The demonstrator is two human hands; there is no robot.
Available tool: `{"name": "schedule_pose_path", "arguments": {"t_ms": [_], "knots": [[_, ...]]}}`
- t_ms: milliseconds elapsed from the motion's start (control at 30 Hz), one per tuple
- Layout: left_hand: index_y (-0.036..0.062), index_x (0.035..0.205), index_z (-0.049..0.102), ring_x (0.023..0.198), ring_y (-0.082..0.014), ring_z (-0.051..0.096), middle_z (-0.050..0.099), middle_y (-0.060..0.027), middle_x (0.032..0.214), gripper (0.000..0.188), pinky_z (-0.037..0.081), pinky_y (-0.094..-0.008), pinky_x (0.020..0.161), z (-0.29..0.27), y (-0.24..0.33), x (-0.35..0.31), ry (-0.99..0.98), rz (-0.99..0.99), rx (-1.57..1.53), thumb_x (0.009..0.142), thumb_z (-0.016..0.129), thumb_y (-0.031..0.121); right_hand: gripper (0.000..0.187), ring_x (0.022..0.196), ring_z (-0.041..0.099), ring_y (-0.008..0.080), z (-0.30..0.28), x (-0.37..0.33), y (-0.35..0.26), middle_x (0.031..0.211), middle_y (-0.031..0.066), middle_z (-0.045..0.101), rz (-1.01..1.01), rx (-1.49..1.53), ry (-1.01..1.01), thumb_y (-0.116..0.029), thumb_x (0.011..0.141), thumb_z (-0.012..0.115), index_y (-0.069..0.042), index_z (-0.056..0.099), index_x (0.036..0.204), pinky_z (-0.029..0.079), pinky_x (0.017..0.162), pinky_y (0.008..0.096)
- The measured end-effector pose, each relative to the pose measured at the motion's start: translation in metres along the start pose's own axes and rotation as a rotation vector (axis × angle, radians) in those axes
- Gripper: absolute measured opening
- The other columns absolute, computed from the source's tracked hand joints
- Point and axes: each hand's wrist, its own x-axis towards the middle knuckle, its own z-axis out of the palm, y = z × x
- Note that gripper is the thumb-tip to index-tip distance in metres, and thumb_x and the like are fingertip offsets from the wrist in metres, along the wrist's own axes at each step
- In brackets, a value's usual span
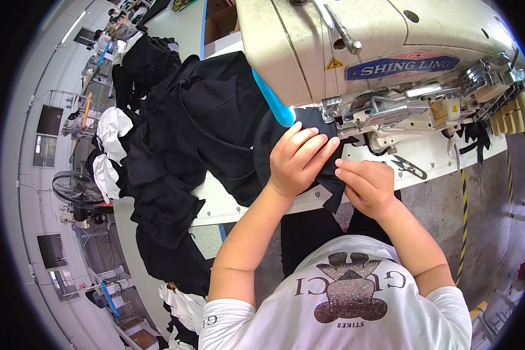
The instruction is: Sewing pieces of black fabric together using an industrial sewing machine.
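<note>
Black fabric (216, 111) lies heaped over the table, and one edge of it runs under the presser foot (331, 105) of a cream sewing machine (309, 52). My left hand (300, 160) rests flat on the cloth just in front of the foot, fingers stretched out side by side. Close beside it, my right hand (367, 185) pinches the fabric's right edge between thumb and fingers. A loose corner of the cloth hangs over the table's front edge between my wrists. The underside of the cloth is hidden.
Thread snips (409, 167) lie right of my right hand on the white table (309, 203) with a printed ruler edge. A blue guard (277, 105) borders the machine head. Black scraps (477, 140) hang at the right; white cloth (112, 128) and a fan (77, 188) are at left.
</note>
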Motion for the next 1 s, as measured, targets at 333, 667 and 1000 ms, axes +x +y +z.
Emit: {"name": "schedule_pose_path", "arguments": {"t_ms": [333,667,1000], "knots": [[0.0184,0.109,0.084,0.107,-0.0205,0.066,0.068,0.0015,0.109,0.031,0.052,-0.0478,0.104,0.002,0.000,0.000,-0.017,-0.036,0.006,0.080,0.071,0.018,0.032,0.062,0.063,0.0189,0.004,0.003,0.002,0.110,0.0077,0.075,-0.004,-0.035,0.033,0.000,0.068,0.073,-0.004,0.073,0.099,0.049,0.053,0.0319],[0.0212,0.112,0.082,0.111,-0.0207,0.065,0.069,0.0017,0.113,0.033,0.045,-0.0490,0.110,0.001,-0.003,0.000,-0.054,-0.070,0.026,0.081,0.069,0.020,0.032,0.062,0.063,0.0203,0.009,0.009,0.005,0.108,0.0083,0.075,-0.012,-0.058,0.065,0.000,0.068,0.073,-0.003,0.073,0.100,0.049,0.054,0.0327],[0.0213,0.104,0.082,0.111,-0.0163,0.063,0.071,0.0077,0.109,0.022,0.038,-0.0489,0.114,-0.005,-0.002,0.006,-0.029,-0.049,0.059,0.084,0.073,0.022,0.028,0.070,0.068,0.0224,0.009,0.017,0.008,0.105,0.0084,0.076,-0.006,-0.102,0.071,0.000,0.070,0.073,-0.003,0.074,0.098,0.053,0.059,0.0328]]}}
